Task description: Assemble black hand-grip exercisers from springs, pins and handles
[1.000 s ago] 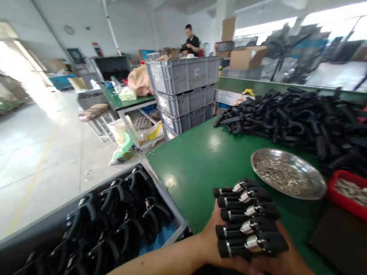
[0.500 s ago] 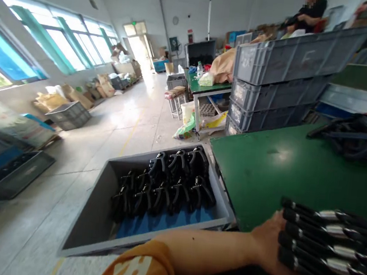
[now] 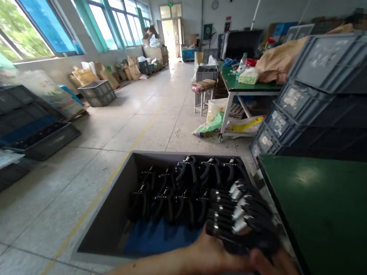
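Since the earlier frame, the stack of black parts (image 3: 243,219) has moved from over the green table (image 3: 326,224) to above a gray plastic crate (image 3: 104,217), near its right wall and close to the table's left edge. Each part has a bright metal collar, and they lie side by side in layers.

The left hand (image 3: 209,257) and the right hand (image 3: 276,271) are together under the stack. Their fingers close on it from below and hold it between them, but the fingers of the left hand are mostly hidden. Under the stack, in the crate, are rows of hooked black parts (image 3: 180,194) on a blue liner (image 3: 158,240).

The main risk, I think, is that the stack has no tie and only the hands hold it. The pieces are loose, so if the hands tilt or open a little, the top ones could slide off and fall on the parts below. Their hooks could then tangle. Also, the right hand is very near the crate wall and the table edge, so a knock there could shake the stack.
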`<state>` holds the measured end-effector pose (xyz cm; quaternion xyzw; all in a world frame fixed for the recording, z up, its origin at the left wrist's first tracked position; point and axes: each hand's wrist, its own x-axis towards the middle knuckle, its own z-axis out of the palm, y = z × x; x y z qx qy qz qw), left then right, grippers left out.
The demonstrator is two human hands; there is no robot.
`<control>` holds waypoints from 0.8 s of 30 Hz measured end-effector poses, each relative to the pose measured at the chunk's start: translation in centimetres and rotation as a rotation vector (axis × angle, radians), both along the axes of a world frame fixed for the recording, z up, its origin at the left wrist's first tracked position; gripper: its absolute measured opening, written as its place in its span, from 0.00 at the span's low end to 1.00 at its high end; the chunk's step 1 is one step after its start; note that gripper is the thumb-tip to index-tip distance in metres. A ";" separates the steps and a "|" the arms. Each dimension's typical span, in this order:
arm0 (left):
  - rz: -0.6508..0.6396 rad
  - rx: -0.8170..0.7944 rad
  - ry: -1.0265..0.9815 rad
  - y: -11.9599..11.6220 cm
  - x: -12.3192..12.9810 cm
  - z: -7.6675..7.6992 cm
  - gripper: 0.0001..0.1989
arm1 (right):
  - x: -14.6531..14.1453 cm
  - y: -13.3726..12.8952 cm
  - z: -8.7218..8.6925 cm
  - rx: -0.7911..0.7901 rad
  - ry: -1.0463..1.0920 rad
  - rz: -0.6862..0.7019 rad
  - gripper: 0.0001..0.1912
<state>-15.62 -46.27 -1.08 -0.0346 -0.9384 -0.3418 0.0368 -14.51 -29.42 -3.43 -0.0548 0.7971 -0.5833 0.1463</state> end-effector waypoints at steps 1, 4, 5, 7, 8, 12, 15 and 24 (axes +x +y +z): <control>0.012 0.198 -0.069 -2.2 0.5 -0.6 0.18 | -1.2 -2.7 -0.2 -0.022 -0.040 0.051 0.40; 0.197 0.981 -0.366 -8.4 1.9 -3.3 0.17 | -3.7 -10.4 -0.8 -0.228 -0.294 0.316 0.42; 0.306 1.168 -0.457 -10.4 2.1 -4.3 0.19 | -4.4 -12.5 -1.0 -0.307 -0.355 0.402 0.42; 0.501 1.318 -0.570 -14.2 1.6 -5.9 0.21 | -5.9 -16.0 -1.6 -0.435 -0.447 0.514 0.41; 0.540 1.351 -0.620 -16.0 0.8 -6.4 0.21 | -6.8 -17.4 -1.8 -0.481 -0.472 0.544 0.40; 0.481 1.381 -0.804 -21.5 -6.0 -7.0 0.19 | -10.1 -20.3 -2.6 -0.454 -0.510 0.536 0.44; 0.447 1.253 -0.939 -23.3 -11.7 -7.4 0.18 | -10.7 -19.0 -3.3 -0.287 -0.493 0.506 0.52; 0.368 0.869 -1.112 -25.4 -15.5 -9.2 0.42 | -6.5 -9.6 -6.6 -0.153 -0.565 0.376 0.45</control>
